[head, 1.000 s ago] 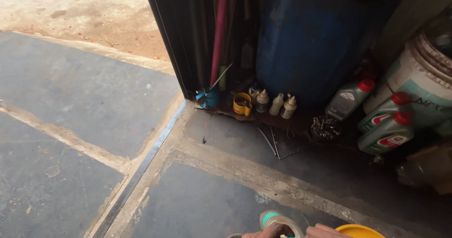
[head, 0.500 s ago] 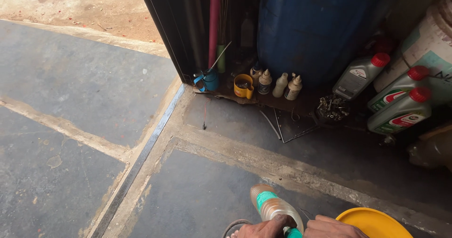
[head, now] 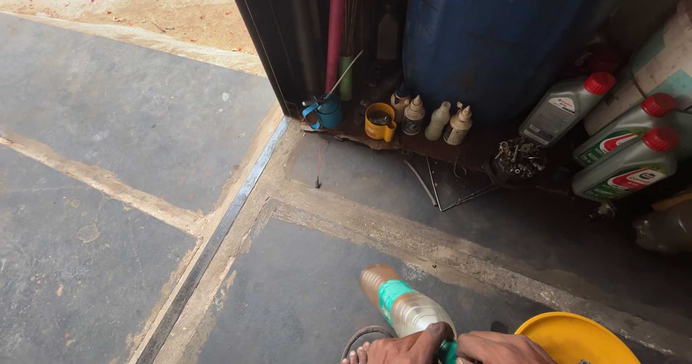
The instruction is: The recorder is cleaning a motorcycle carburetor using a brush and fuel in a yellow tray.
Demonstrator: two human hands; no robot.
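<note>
Clear bottle (head: pixel 405 308) gripped by both hands' fingers, seemingly; yellow bowl (head: pixel 573 337) just right; floor (head: pixel 130 126) open leftward

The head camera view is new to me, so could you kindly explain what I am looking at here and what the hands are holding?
The picture comes from a camera worn on a person's head, looking down at a grey stone floor. There is no machine, only two bare hands at the bottom edge. The left hand and the right hand together grip a clear plastic bottle with a green band, lying tilted away from the person. Beside the right hand sits a round yellow container. Further back stand a blue drum, small dropper bottles, a yellow cup, a blue oil can and grey oil jugs with red caps.
</note>
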